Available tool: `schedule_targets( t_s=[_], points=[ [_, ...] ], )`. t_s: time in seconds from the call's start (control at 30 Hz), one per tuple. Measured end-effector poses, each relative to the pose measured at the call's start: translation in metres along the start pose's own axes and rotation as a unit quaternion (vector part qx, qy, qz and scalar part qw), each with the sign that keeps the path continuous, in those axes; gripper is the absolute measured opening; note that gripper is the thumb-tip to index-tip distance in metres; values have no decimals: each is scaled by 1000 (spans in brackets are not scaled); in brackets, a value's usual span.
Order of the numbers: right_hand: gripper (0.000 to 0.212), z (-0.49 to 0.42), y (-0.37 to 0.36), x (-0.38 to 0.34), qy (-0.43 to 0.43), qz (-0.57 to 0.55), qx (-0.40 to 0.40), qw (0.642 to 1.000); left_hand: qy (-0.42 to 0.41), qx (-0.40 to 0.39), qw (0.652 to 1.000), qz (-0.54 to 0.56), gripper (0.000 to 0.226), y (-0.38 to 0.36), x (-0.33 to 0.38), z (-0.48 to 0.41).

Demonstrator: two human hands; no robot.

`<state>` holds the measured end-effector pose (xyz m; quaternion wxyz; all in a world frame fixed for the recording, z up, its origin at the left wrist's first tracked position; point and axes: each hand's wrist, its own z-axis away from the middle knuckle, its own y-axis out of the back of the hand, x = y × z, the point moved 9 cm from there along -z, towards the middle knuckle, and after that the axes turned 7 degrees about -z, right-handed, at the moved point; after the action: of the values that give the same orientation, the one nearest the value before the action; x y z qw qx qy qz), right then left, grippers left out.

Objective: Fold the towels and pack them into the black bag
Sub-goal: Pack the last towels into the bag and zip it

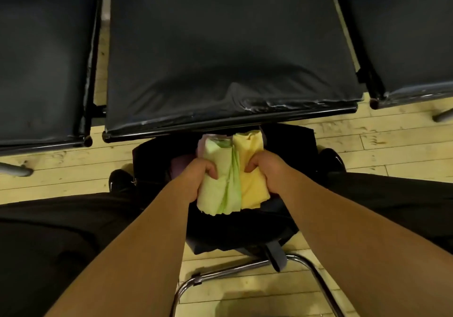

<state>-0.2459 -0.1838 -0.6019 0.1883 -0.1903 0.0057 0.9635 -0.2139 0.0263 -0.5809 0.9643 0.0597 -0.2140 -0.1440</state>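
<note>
Grips folded pale-green towel (219, 159) in left hand (199, 179), folded yellow towel (248, 146) in right hand (267, 172); towels touching, black bag (245, 233) directly beneath.

A waiting room: row of black padded seats (230, 54), wooden floor (382, 130).

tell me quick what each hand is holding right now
Left hand: grips the green towel.
Right hand: grips the yellow towel.
</note>
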Motion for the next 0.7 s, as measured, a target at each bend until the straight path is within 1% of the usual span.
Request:
schedule_targets(
  t_s=[0.03, 0.07, 0.1, 0.17, 0.2, 0.3, 0.37, 0.43, 0.5, 0.53, 0.57, 0.6, 0.63, 0.67, 0.7],
  points=[
    [58, -6, 0, 7, -9, 3, 7, 1000, 9, 1, 1000, -12, 69, 0, -8, -10],
    [50, -12, 2, 16, -21, 7, 15, 1000, 19, -1, 999, -30, 74, -1, -16, -20],
    [49, -18, 4, 26, -35, 12, 22, 999, 25, 3, 998, -57, 75, -2, -24, -31],
    [62, -29, 9, 40, -50, 38, 37, 997, 31, 9, 992, -126, 75, -6, -35, -48],
    [66, -32, 10, 40, -46, 58, 39, 996, 26, 15, 988, -155, 71, -8, -33, -50],
    [71, -35, 7, 20, 8, 124, 51, 991, 13, 47, 975, -216, 36, -12, -20, -47],
    [76, -37, 6, 5, 41, 147, 61, 986, 5, 61, 970, -235, 27, -14, -12, -42],
    [75, -38, 7, -2, 59, 170, 65, 981, -12, 85, 966, -245, 33, -12, -8, -45],
    [68, -40, 10, -4, 66, 153, 67, 984, -22, 107, 962, -251, 49, -11, -7, -47],
    [63, -40, 12, -5, 64, 124, 64, 988, -22, 114, 959, -259, 67, -12, -6, -48],
    [59, -40, 15, -5, 64, 79, 60, 993, -20, 122, 954, -272, 87, -14, -5, -48],
    [58, -42, 18, -6, 65, 28, 60, 996, -24, 137, 947, -289, 102, -15, -2, -46],
    [55, -44, 21, -8, 71, -28, 60, 995, -40, 155, 935, -317, 106, -17, 6, -42],
    [46, -45, 23, -11, 81, -75, 61, 992, -75, 179, 915, -355, 101, -19, 17, -36],
    [31, -42, 26, -15, 90, -103, 68, 988, -127, 207, 885, -397, 91, -21, 31, -29]
  ],
)
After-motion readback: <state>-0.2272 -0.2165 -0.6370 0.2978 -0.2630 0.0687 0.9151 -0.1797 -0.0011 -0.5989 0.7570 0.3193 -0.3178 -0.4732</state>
